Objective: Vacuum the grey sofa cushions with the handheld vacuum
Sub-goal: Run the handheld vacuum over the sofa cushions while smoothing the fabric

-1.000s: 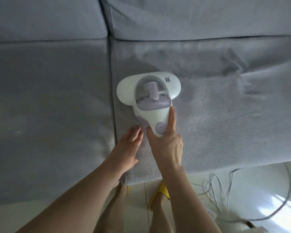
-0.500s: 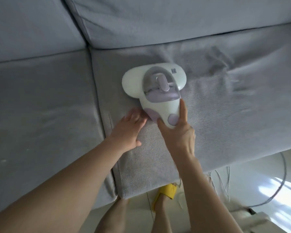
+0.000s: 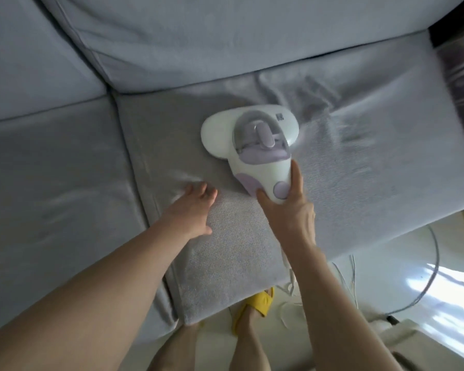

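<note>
A white and lilac handheld vacuum (image 3: pixel 255 140) lies flat on the right grey seat cushion (image 3: pixel 359 167), its wide head pointing toward the back cushion (image 3: pixel 225 41). My right hand (image 3: pixel 287 210) grips the vacuum's handle from behind, thumb on the left side, fingers along the right. My left hand (image 3: pixel 193 210) rests palm down on the same cushion, left of the vacuum and apart from it, fingers spread near the seam to the left seat cushion (image 3: pixel 51 167).
The vacuum's white cord (image 3: pixel 289 277) hangs off the sofa's front edge onto the pale floor, beside a grey cable (image 3: pixel 434 263). A foot in a yellow slipper (image 3: pixel 257 303) stands below the cushion edge. A dark patterned pillow (image 3: pixel 461 84) sits at the far right.
The vacuum and my right hand have slid to the right along the cushion. My left hand has come off the vacuum's side and now lies flat on the fabric.
</note>
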